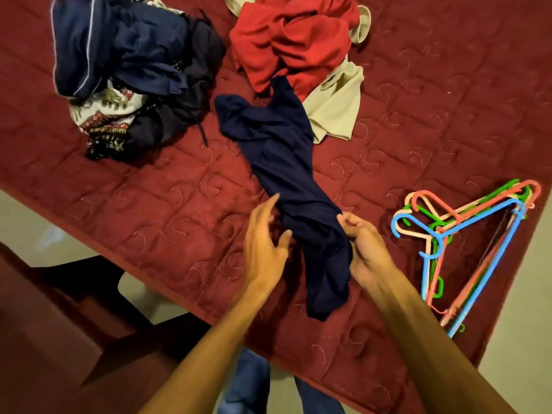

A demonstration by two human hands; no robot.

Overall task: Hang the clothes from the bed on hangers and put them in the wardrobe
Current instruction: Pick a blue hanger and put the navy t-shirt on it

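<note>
Early stage, nothing hung: navy garment [286, 186] at frame centre pinched by right hand [363, 249], left hand [264, 243] loose-fingered beside it; clothes piles [131, 70] upper frame; hangers [466, 234] unused, right; wardrobe unseen.

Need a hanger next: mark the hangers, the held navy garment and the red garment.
hangers [439, 233], head view, where necks overlap.
held navy garment [286, 162], head view, its middle.
red garment [286, 40], head view, crumpled middle.
</note>
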